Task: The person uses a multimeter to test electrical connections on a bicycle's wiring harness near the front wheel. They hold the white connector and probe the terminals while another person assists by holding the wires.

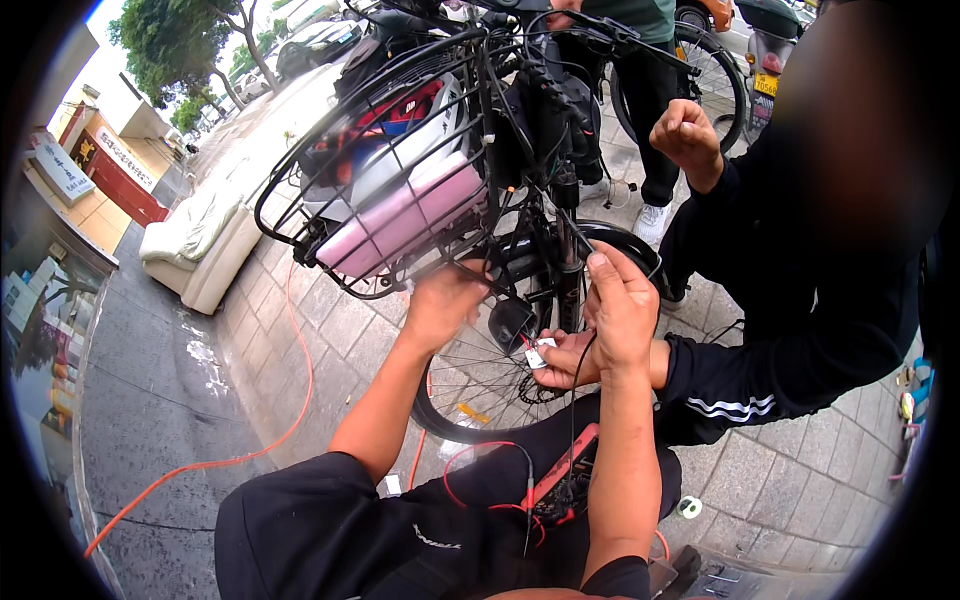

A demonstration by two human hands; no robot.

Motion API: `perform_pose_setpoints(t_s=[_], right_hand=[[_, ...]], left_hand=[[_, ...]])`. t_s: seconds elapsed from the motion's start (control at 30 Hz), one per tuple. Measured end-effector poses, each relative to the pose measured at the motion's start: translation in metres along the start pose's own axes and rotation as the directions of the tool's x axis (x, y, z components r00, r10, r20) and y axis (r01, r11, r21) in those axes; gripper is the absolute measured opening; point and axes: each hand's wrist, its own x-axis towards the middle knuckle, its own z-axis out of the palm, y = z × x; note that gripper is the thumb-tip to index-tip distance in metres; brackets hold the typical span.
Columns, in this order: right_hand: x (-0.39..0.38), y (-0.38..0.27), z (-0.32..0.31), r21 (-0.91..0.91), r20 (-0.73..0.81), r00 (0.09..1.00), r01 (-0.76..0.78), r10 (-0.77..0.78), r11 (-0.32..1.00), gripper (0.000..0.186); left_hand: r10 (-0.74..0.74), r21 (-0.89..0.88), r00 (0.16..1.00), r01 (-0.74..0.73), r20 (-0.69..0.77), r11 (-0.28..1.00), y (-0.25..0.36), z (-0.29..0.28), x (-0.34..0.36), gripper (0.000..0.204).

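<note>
Our right hand [622, 305] pinched thin black cable [578, 385] | left hand [440, 300] gripped bicycle [520, 230] under basket [390, 190] | cable seemed light, limp; we judged holding near its end best.

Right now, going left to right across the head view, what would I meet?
Red shopfront → pale sofa → wire basket with a pink box → left hand → right hand → a co-worker's dark sleeve.

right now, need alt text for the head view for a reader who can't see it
A person's left hand reaches under a bicycle's wire front basket while the right hand pinches a thin black wire by the front wheel. A co-worker's hand holds a small white tag there; a red multimeter rests on the person's lap.
</note>
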Motion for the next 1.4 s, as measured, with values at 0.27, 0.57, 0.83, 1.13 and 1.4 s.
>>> perform_pose_setpoints(t_s=[0.27, 0.57, 0.83, 1.13, 1.4], right_hand=[[0.004, -0.002, -0.012, -0.056, 0.05, 0.999, 0.004, -0.001, 0.998, 0.027], [0.007, 0.001, -0.025, -0.165, 0.102, 0.994, -0.024, 0.041, 0.986, 0.025], [0.008, -0.002, -0.021, -0.178, 0.076, 0.996, -0.023, 0.037, 0.984, 0.023], [0.006, 0.001, -0.016, -0.109, 0.042, 0.999, -0.026, 0.031, 0.994, 0.023], [-0.001, -0.014, -0.014, -0.268, -0.02, 0.999, -0.036, 0.031, 0.963, 0.028]], left_hand=[[-0.024, -0.02, 1.0, 0.024, 0.0, 1.0, -0.001, 0.0, 0.001, 0.03], [-0.038, -0.097, 0.999, 0.04, 0.02, 0.994, 0.003, 0.003, -0.001, 0.029], [0.014, -0.137, 0.999, -0.008, 0.04, 0.991, -0.004, -0.003, 0.001, 0.028], [0.011, -0.138, 0.998, -0.002, 0.063, 0.99, -0.002, -0.006, 0.0, 0.028], [0.019, -0.155, 0.998, -0.01, 0.056, 0.988, -0.005, -0.003, 0.002, 0.026]])
